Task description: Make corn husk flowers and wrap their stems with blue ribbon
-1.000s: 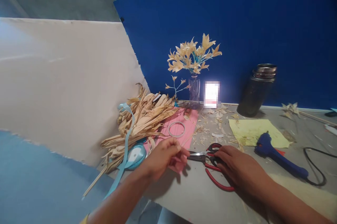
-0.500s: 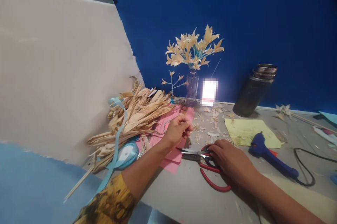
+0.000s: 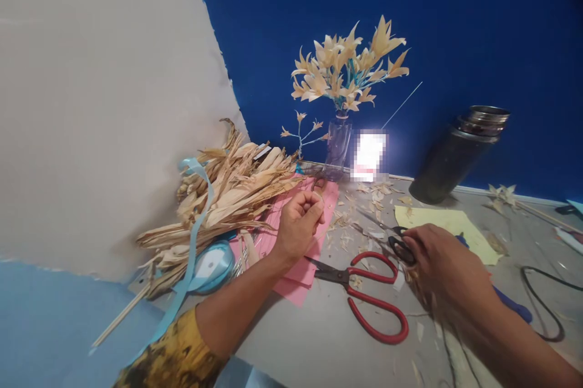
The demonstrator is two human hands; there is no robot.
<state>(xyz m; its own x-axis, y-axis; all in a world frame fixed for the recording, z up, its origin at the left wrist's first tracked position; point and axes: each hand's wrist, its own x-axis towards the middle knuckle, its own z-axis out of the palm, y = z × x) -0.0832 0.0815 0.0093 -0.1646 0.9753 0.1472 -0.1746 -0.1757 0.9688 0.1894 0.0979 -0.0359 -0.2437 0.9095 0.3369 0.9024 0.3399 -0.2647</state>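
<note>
Nearest, lying loose on the grey desk: red scissors, blades part-open and pointing left, touched by neither hand. Just right of them, the right hand, fingers clenched round the black handles of the small scissors, thin blades aimed up and left over the scattered husk scraps. Behind that wrist, only a bit of a blue glue gun and its black cord.

Left of centre, over the pink paper, the left hand, fingers pinched shut on what looks like a husk sliver; too small to tell more. Beside the left forearm, a pale-blue ribbon spool and the heap of dried husks.

Farther back: yellow paper, a dark flask, a glass vase of husk flowers against the blue wall.

Step in hand, judging by the grips: taking up the finer cutter with the sliver held ready. Next move calling for blades and sliver brought together, well apart as yet.

Against half a second ago: right hand off the red handles and onto the small scissors; left pinch much as before.
</note>
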